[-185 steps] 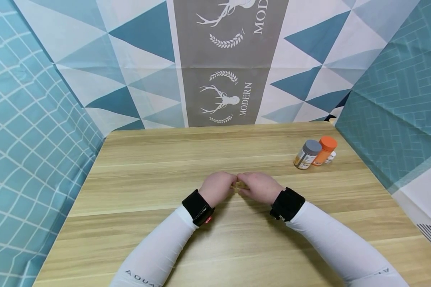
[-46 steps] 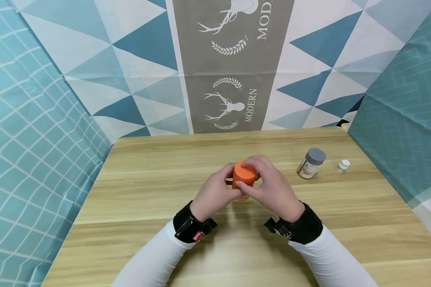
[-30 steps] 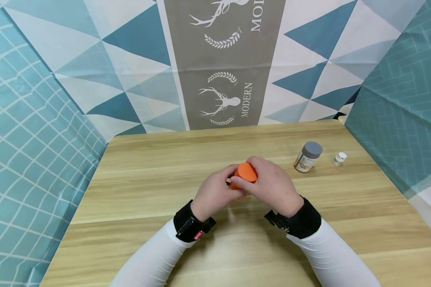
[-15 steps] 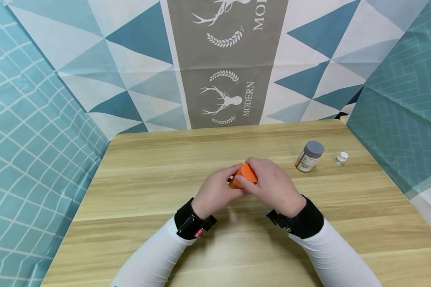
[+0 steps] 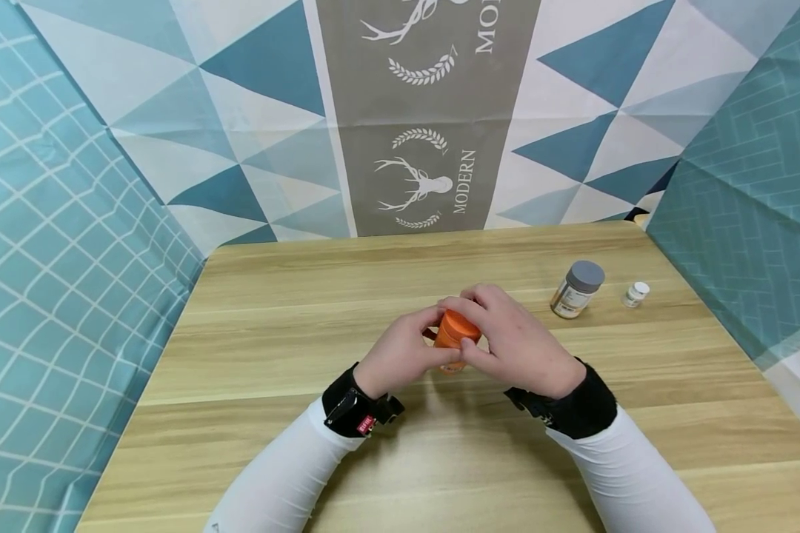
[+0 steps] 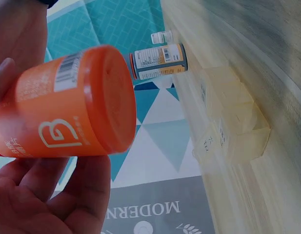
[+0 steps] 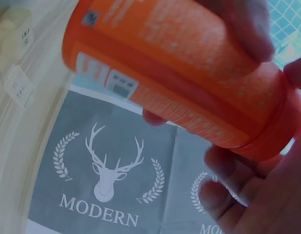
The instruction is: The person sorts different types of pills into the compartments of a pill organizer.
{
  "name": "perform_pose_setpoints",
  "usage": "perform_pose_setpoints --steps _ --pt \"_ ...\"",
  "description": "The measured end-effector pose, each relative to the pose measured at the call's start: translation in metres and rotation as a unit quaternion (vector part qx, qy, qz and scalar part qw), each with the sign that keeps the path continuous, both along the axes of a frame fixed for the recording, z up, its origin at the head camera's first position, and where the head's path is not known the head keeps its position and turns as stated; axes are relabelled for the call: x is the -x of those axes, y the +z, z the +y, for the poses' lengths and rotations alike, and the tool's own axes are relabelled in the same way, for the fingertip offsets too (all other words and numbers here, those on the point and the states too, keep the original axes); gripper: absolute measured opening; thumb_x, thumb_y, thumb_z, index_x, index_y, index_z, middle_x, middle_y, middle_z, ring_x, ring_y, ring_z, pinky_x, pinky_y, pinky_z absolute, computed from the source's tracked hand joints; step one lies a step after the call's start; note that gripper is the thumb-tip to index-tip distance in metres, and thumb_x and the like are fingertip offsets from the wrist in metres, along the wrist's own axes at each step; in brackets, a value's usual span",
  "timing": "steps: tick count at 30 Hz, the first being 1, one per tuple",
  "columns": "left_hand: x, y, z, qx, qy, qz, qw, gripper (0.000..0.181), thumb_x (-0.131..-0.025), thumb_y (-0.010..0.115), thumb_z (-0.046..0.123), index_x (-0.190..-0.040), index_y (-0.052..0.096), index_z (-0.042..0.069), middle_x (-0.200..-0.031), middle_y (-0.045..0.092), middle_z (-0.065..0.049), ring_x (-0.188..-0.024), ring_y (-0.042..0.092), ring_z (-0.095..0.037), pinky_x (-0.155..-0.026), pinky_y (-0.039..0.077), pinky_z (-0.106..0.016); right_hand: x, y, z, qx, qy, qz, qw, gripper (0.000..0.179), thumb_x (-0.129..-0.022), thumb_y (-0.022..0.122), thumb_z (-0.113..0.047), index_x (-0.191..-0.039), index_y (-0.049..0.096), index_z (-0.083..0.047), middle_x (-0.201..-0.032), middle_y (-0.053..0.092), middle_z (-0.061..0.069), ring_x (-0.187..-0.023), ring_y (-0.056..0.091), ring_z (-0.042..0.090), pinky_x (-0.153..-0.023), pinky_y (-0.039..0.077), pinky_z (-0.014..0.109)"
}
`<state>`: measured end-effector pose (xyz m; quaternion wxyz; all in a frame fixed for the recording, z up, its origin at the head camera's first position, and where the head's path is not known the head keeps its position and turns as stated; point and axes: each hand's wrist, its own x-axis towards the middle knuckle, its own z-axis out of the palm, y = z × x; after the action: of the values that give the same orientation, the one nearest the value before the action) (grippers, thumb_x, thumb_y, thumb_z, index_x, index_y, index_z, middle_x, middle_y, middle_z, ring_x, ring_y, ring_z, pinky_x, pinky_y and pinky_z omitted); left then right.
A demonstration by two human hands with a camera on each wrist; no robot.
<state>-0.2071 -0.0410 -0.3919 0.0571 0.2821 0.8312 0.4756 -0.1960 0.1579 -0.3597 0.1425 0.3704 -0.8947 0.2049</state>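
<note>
An orange pill bottle (image 5: 455, 334) with an orange cap is held up between both hands over the middle of the table. My left hand (image 5: 400, 354) grips its body from the left side. My right hand (image 5: 525, 342) curls thumb and fingers round the cap end from the right. In the left wrist view the base of the bottle (image 6: 48, 107) points toward the table, with the cap hidden. Below it on the table lies a translucent yellowish weekly pill organizer (image 6: 240, 126), one lid (image 6: 205, 145) standing raised; the hands hide it in the head view.
A grey-capped supplement bottle (image 5: 577, 290) stands at the back right of the wooden table (image 5: 240, 355). Beside it, farther right, is a small white bottle (image 5: 636, 295). Patterned cloth hangs behind the table and along both sides.
The orange bottle, first beside the other bottles, came to the table's middle between both hands. Over the last second the right hand shifted its fingers on the cap and the bottle's tilt changed.
</note>
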Motion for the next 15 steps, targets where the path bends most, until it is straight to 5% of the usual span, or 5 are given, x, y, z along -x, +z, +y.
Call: perform_pose_setpoints --steps 5,11,15 --pt "-0.0002 -0.0009 0.0036 0.008 0.001 0.001 1.0 0.048 -0.081 0.078 0.027 -0.125 0.06 0.023 -0.104 0.064 0.013 -0.09 0.057 -0.01 -0.074 0.053 -0.03 -0.0015 0.002 0.0008 0.025 -0.024 -0.02 0.9992 0.054 -0.085 0.061 -0.029 -0.136 0.051 -0.014 -0.13 0.049 0.006 -0.112 0.043 0.017 -0.087 0.049 0.039" --pt "-0.0034 -0.0025 0.007 0.0 0.011 0.004 0.9999 0.055 -0.079 0.08 0.031 -0.129 0.058 0.026 -0.106 0.061 0.013 -0.093 0.054 -0.005 -0.079 0.052 -0.03 -0.0028 0.0016 -0.0046 0.029 -0.15 -0.049 0.987 0.053 -0.079 0.067 -0.06 -0.107 0.064 -0.016 -0.089 0.06 -0.003 -0.069 0.049 0.011 -0.052 0.044 0.027" --pt "-0.0046 -0.0025 0.0095 0.007 0.025 0.007 0.9996 0.053 -0.078 0.08 0.029 -0.126 0.058 0.026 -0.11 0.059 0.011 -0.097 0.052 -0.005 -0.082 0.053 -0.035 -0.0026 0.0017 -0.0036 0.017 -0.13 -0.033 0.9908 0.043 -0.078 0.07 -0.054 -0.099 0.065 -0.017 -0.081 0.062 -0.005 -0.065 0.051 0.01 -0.051 0.044 0.026"
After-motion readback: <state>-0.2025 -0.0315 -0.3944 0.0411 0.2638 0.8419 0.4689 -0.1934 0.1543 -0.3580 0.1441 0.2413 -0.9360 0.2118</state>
